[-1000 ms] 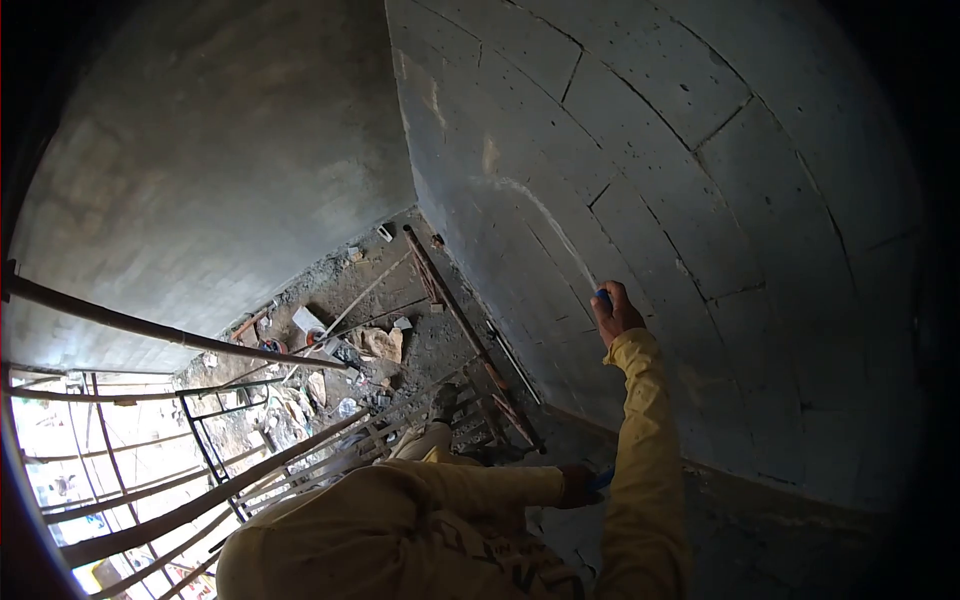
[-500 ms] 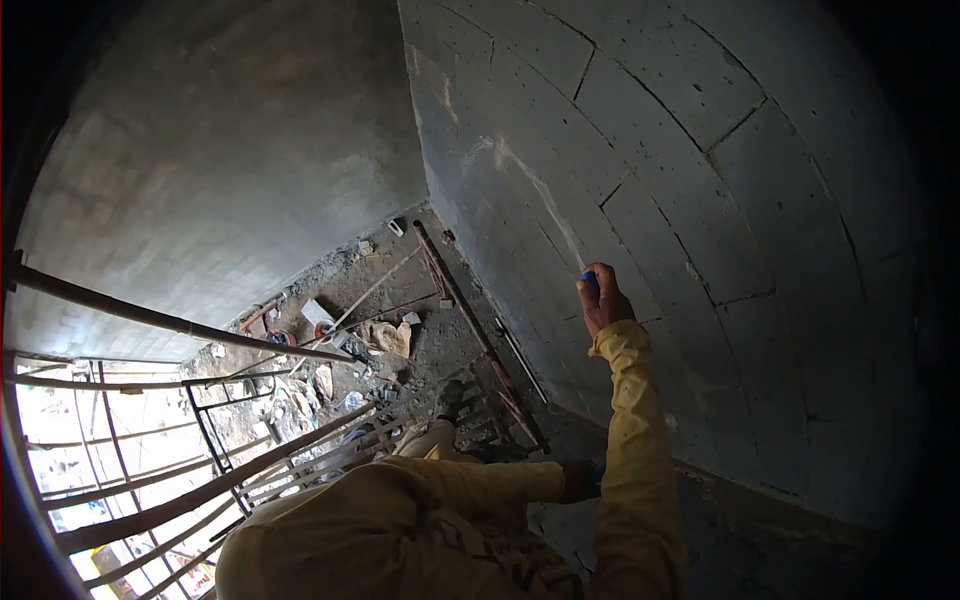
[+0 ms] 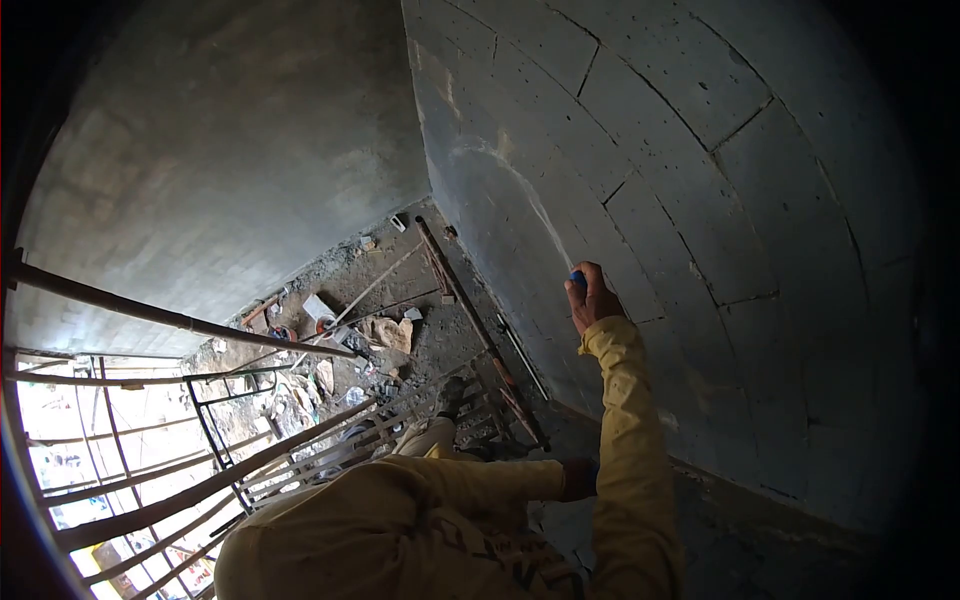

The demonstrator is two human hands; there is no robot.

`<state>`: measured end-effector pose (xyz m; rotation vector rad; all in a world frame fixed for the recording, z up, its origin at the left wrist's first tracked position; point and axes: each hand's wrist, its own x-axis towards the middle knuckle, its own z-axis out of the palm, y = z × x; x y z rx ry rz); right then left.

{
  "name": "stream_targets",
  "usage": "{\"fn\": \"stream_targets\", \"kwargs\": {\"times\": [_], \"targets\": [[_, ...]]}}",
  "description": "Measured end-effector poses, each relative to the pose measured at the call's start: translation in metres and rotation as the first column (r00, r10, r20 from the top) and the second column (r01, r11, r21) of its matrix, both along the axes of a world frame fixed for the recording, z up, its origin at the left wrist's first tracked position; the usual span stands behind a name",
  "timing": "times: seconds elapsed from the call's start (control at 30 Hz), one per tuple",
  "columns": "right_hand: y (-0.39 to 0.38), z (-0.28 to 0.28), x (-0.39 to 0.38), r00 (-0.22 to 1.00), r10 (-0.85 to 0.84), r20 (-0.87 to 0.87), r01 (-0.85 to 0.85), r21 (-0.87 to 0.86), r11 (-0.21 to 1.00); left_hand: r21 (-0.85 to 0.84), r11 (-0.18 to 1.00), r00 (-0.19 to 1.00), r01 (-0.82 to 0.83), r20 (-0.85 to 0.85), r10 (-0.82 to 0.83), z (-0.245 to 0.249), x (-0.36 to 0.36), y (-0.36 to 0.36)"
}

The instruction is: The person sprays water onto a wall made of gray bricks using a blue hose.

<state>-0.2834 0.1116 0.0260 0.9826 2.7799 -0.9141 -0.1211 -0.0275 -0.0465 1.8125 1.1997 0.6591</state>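
Note:
My right hand [image 3: 592, 295] is raised in front of the grey block wall [image 3: 660, 200], fingers closed round the short blue end of a hose [image 3: 577, 278]. From that end a thin, pale stream of water [image 3: 540, 210] arcs up and away to the wall, where the surface looks darker and wet. Lower down, my left hand [image 3: 578, 480] is at the end of its yellow sleeve, in shadow and partly covered by my right forearm. Its fingers do not show, so what it holds is hidden.
Bamboo poles [image 3: 180, 320] and a slatted bamboo platform [image 3: 330, 460] lie below and to the left. A rusty metal frame [image 3: 480, 335] leans near the wall's foot. Rubble, sacks [image 3: 385, 333] and blocks litter the floor far below. A smooth plastered wall [image 3: 250, 150] meets the block wall.
My right hand has shifted slightly left and up with the hose. The water's arc has moved a little with it. My left arm has barely moved.

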Motion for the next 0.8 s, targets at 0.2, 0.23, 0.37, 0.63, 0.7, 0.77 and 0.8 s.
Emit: {"fn": "stream_targets", "kwargs": {"times": [0.2, 0.23, 0.37, 0.63, 0.7, 0.77, 0.8], "targets": [[-0.005, 0.006, -0.006, 0.998, -0.01, 0.066, 0.011, -0.011, 1.0, 0.056, 0.955, 0.941, -0.293, 0.196, 0.277, -0.062, 0.043, 0.009], [-0.006, 0.006, -0.006, 0.998, -0.006, 0.066, 0.007, -0.013, 1.0, 0.051, 0.96, 0.949, -0.274, 0.178, 0.261, -0.064, 0.044, 0.009], [-0.01, 0.009, -0.008, 0.999, 0.006, 0.054, -0.005, -0.015, 1.0, 0.103, 0.95, 0.935, -0.294, 0.236, 0.264, -0.105, 0.065, 0.017], [-0.018, 0.021, -0.016, 0.997, 0.006, 0.076, -0.007, 0.012, 1.0, 0.169, 0.969, 0.983, -0.181, -0.008, 0.185, -0.108, 0.055, 0.005], [-0.018, 0.021, -0.017, 0.995, 0.009, 0.101, -0.011, 0.011, 1.0, 0.155, 0.97, 0.983, -0.185, 0.015, 0.185, -0.101, 0.054, 0.008], [-0.016, 0.017, -0.017, 0.99, 0.024, 0.136, -0.024, -0.001, 1.0, 0.144, 0.971, 0.982, -0.189, 0.037, 0.185, -0.097, 0.053, 0.01], [-0.015, 0.013, -0.017, 0.988, 0.03, 0.154, -0.03, -0.007, 1.0, 0.138, 0.972, 0.982, -0.189, 0.046, 0.184, -0.096, 0.053, 0.01]]}}
